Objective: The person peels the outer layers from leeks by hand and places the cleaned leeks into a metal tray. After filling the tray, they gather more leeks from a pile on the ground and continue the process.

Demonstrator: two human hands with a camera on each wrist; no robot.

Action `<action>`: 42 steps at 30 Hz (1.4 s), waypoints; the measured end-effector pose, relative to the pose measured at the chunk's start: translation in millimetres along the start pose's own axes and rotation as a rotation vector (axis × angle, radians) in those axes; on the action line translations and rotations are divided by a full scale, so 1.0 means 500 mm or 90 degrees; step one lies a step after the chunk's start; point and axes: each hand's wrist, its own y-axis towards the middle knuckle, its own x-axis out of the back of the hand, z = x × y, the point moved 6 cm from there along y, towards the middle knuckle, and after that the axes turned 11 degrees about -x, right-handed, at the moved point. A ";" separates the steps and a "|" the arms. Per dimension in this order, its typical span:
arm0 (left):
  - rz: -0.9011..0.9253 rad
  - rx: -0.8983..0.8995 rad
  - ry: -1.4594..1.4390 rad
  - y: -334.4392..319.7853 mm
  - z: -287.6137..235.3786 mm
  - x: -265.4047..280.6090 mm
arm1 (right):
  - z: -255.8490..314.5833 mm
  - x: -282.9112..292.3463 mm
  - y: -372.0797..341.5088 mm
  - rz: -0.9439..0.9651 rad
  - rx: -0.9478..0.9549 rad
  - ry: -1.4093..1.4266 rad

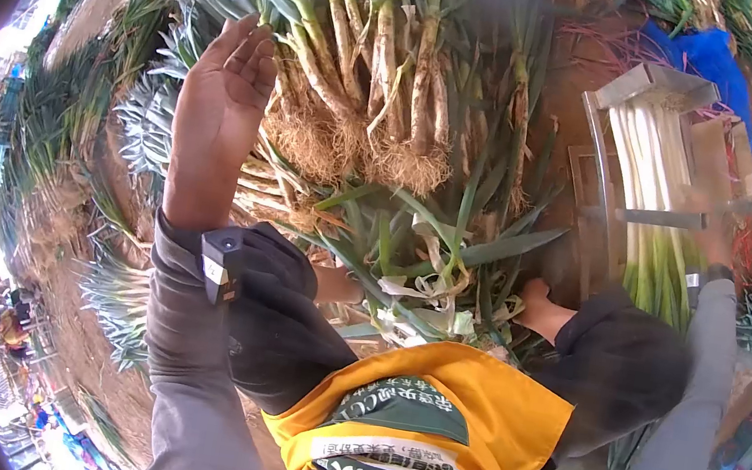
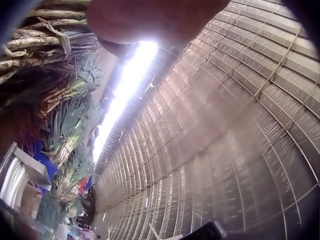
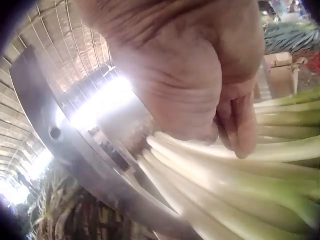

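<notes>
My left hand [image 1: 225, 105] is raised beside the unpeeled green onions [image 1: 381, 70], palm up, its fingers loosely bent around nothing. In the left wrist view, a blurred part of this hand [image 2: 155, 20] fills the top. On the other side, my right hand [image 1: 715, 218] is at a metal rack [image 1: 660, 88] that holds a bundle of cleaned green onions [image 1: 650, 159]. Close up, the right hand [image 3: 185, 75] is over their white stalks [image 3: 200, 170], fingertips right at them. The hand's own base hides most of its fingers, so I cannot tell whether they grip a stalk.
Loose leaves and peelings [image 1: 427, 282] lie between the person's feet. Behind the rack are a blue sheet [image 1: 726, 69] and a cardboard box [image 1: 728, 156]. More onion piles [image 1: 73, 112] line the left side. In the left wrist view, a ribbed roof [image 2: 210, 130] arches overhead.
</notes>
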 end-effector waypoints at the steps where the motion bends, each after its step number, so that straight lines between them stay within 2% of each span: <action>1: -0.012 -0.001 -0.004 -0.005 -0.002 0.001 | 0.014 0.045 -0.004 -0.037 0.005 0.138; 3: 0.020 -0.007 0.001 -0.001 -0.006 0.014 | 0.209 0.148 -0.041 -0.199 -0.132 0.010; 5: 0.088 -0.001 -0.027 -0.011 -0.012 0.009 | 0.236 0.229 -0.002 -0.171 -0.177 0.076; 7: 0.094 -0.015 -0.033 -0.026 -0.010 -0.001 | 0.491 0.229 -0.067 -0.190 -0.072 0.219; 9: 0.101 -0.001 -0.006 -0.034 -0.009 0.008 | 0.627 0.119 -0.031 -0.030 0.046 0.264; 10: 0.099 -0.015 -0.003 -0.046 -0.012 -0.001 | 0.655 0.044 0.006 0.092 0.049 0.280; 11: 0.097 -0.022 -0.009 -0.055 -0.014 -0.010 | 0.707 -0.039 0.018 0.166 0.054 0.303; 13: 0.044 -0.017 0.005 -0.065 -0.019 -0.011 | 0.806 -0.204 0.026 0.190 0.096 0.174; 14: 0.038 -0.016 -0.012 -0.066 -0.017 -0.008 | 0.860 -0.268 0.019 0.108 0.184 0.030; 15: 0.030 -0.018 -0.015 -0.068 -0.017 -0.004 | 0.893 -0.337 0.027 0.097 0.176 -0.048; 17: 0.025 -0.013 0.002 -0.074 -0.021 0.002 | 0.921 -0.465 0.050 0.141 0.048 0.004; 18: 0.024 -0.019 -0.002 -0.074 -0.027 0.003 | 0.917 -0.516 0.067 0.021 0.057 0.009; 21: 0.009 0.008 0.013 -0.080 -0.037 0.018 | 0.957 -0.542 0.041 -0.117 0.017 0.016; 25: -0.004 -0.016 -0.013 -0.064 -0.055 0.032 | 0.950 -0.516 0.047 -0.122 -0.059 0.035; 27: -0.005 -0.011 -0.040 -0.064 -0.059 0.036 | 0.965 -0.506 0.052 0.244 -0.057 0.389; 29: -0.029 -0.004 -0.045 -0.064 -0.062 0.042 | 0.992 -0.439 0.044 0.173 0.058 0.594; 31: 0.006 -0.013 -0.040 -0.057 -0.058 0.041 | 1.030 -0.338 -0.031 0.216 0.067 0.703; 32: 0.005 -0.015 -0.044 -0.052 -0.053 0.041 | 1.025 -0.310 -0.059 0.127 0.003 0.601; 33: 0.014 -0.017 -0.048 -0.047 -0.049 0.035 | 1.019 -0.318 -0.079 0.117 0.007 0.602; 35: -0.006 -0.015 -0.013 -0.046 -0.036 0.027 | 1.003 -0.386 -0.120 0.278 -0.063 0.726; 36: -0.030 -0.014 0.001 -0.045 -0.026 0.020 | 0.998 -0.380 -0.130 0.255 0.003 0.564; 37: -0.025 -0.016 0.007 -0.040 -0.017 0.011 | 0.983 -0.380 -0.146 0.253 0.006 0.571; 39: -0.035 0.025 0.010 -0.035 0.020 0.012 | 1.030 -0.284 -0.255 0.155 0.015 0.597; 40: -0.026 0.014 0.043 -0.033 0.034 0.004 | 1.022 -0.269 -0.274 0.140 0.068 0.558; 42: -0.003 0.064 0.101 -0.003 0.101 0.009 | 1.028 -0.232 -0.346 0.135 0.099 0.571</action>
